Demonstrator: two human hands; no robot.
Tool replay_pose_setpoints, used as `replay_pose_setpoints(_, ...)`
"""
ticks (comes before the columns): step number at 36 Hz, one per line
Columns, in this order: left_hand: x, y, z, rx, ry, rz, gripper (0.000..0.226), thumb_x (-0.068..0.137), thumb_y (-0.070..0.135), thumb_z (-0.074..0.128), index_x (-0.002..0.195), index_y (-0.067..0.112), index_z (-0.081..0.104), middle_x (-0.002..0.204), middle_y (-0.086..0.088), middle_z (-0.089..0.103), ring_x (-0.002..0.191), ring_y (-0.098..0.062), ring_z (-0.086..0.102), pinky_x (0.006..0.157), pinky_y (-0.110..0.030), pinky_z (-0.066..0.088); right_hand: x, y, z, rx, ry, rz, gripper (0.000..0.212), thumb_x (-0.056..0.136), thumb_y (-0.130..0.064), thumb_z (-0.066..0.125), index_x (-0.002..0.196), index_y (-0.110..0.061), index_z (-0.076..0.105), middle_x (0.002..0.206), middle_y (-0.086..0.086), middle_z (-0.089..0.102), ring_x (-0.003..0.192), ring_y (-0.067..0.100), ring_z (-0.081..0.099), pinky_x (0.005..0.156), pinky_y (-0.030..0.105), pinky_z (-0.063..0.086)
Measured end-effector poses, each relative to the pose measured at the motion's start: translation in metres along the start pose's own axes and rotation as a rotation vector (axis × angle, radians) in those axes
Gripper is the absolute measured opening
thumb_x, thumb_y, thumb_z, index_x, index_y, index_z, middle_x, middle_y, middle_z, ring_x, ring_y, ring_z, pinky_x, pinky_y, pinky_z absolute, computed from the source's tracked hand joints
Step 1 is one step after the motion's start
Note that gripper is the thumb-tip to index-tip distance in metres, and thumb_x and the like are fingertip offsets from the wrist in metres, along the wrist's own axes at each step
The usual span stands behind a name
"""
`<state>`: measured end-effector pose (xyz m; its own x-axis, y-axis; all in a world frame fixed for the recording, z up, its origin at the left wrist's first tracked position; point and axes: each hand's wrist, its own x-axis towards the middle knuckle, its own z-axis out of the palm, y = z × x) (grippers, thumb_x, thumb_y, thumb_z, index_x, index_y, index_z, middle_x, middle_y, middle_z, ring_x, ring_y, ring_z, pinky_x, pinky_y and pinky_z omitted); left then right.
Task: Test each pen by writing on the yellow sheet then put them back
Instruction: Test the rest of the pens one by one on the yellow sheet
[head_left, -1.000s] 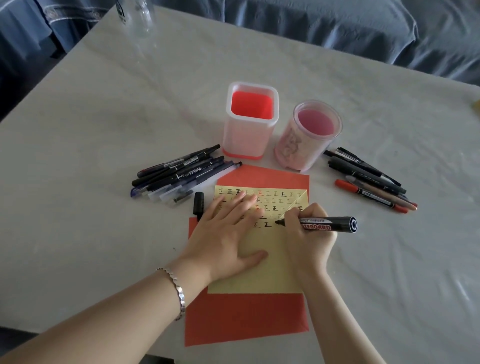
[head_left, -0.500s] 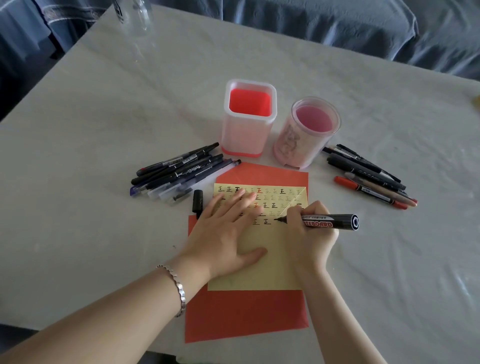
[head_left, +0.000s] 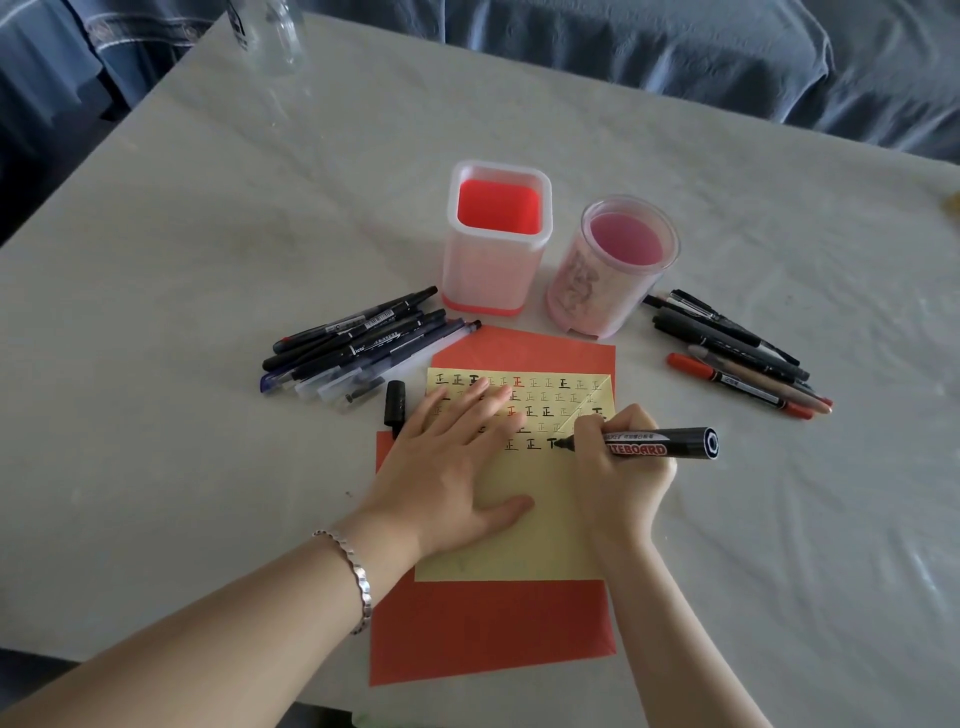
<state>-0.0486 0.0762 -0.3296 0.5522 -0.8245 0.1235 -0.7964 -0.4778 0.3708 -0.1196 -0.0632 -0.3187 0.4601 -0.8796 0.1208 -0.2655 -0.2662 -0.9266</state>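
A yellow sheet (head_left: 540, 540) with rows of small written marks lies on a red sheet (head_left: 488, 629). My left hand (head_left: 452, 467) presses flat on the yellow sheet, fingers straight. My right hand (head_left: 618, 467) grips a black whiteboard marker (head_left: 660, 442), its tip touching the paper beside a fresh bold mark. The marker's black cap (head_left: 395, 402) lies left of the sheet. Several pens (head_left: 358, 345) are heaped on the left, several more pens (head_left: 737, 353) on the right.
Two holders stand behind the sheets: a square red-bottomed holder (head_left: 496, 244) and a round pink holder (head_left: 613, 270). A clear bottle (head_left: 270, 31) stands at the far left table edge. Blue cloth (head_left: 675, 52) lies beyond the table.
The marker tip has moved slightly along the lowest row, and a new bold stroke shows on the yellow sheet. My left hand has stayed pressed in place.
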Motion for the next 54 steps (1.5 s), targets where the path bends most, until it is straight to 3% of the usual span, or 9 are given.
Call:
replay_pose_setpoints(27,0.0,0.0003,-0.0005,-0.001,-0.004,0.0,0.066,0.077,0.067,0.041,0.129,0.025,0.048,0.146,0.001,0.039,0.138,-0.016,0.025,0.111,-0.04,0.01,-0.002,-0.003,-0.0003,-0.015,-0.063,-0.03,0.025,0.066,-0.02,0.053,0.051,-0.014,0.034,0.044,-0.005,0.034,0.044,0.008,0.034,0.044,0.018,0.027)
replay_pose_setpoints(34,0.0003,0.0007,0.0002,-0.002,0.006,0.003,0.066,0.076,0.066,0.042,0.127,0.025,0.05,0.144,0.0,0.04,0.137,-0.017,0.027,0.11,-0.041,0.012,-0.002,-0.0018,-0.0013,0.082,-0.058,-0.018,0.026,0.067,-0.014,0.052,0.051,-0.017,0.031,0.039,-0.01,0.034,0.042,0.005,0.03,0.043,0.015,0.024)
replay_pose_setpoints(41,-0.0003,0.0003,-0.0002,-0.003,0.002,0.003,0.066,0.077,0.066,0.042,0.128,0.026,0.048,0.145,0.001,0.039,0.138,-0.015,0.024,0.111,-0.04,0.01,-0.0027,0.0008,-0.0004,-0.012,-0.081,-0.051,0.027,0.066,-0.019,0.053,0.051,-0.019,0.032,0.041,-0.008,0.038,0.043,0.007,0.033,0.044,0.019,0.026)
replay_pose_setpoints(49,-0.0004,0.0,-0.0006,0.005,0.001,0.009,0.066,0.078,0.067,0.04,0.129,0.025,0.048,0.146,0.001,0.038,0.138,-0.015,0.024,0.111,-0.04,0.01,-0.0009,0.0001,-0.0014,-0.112,0.035,-0.023,0.027,0.065,-0.02,0.049,0.05,-0.022,0.027,0.042,-0.008,0.028,0.044,0.01,0.034,0.046,0.027,0.024)
replay_pose_setpoints(54,-0.0004,-0.0004,0.0005,0.002,0.007,0.005,0.067,0.077,0.067,0.041,0.13,0.026,0.048,0.146,0.002,0.037,0.139,-0.014,0.021,0.111,-0.039,0.008,-0.0018,-0.0064,-0.0027,0.074,0.055,0.034,0.024,0.065,-0.015,0.049,0.05,-0.017,0.031,0.037,-0.011,0.036,0.04,0.004,0.033,0.042,0.014,0.025)
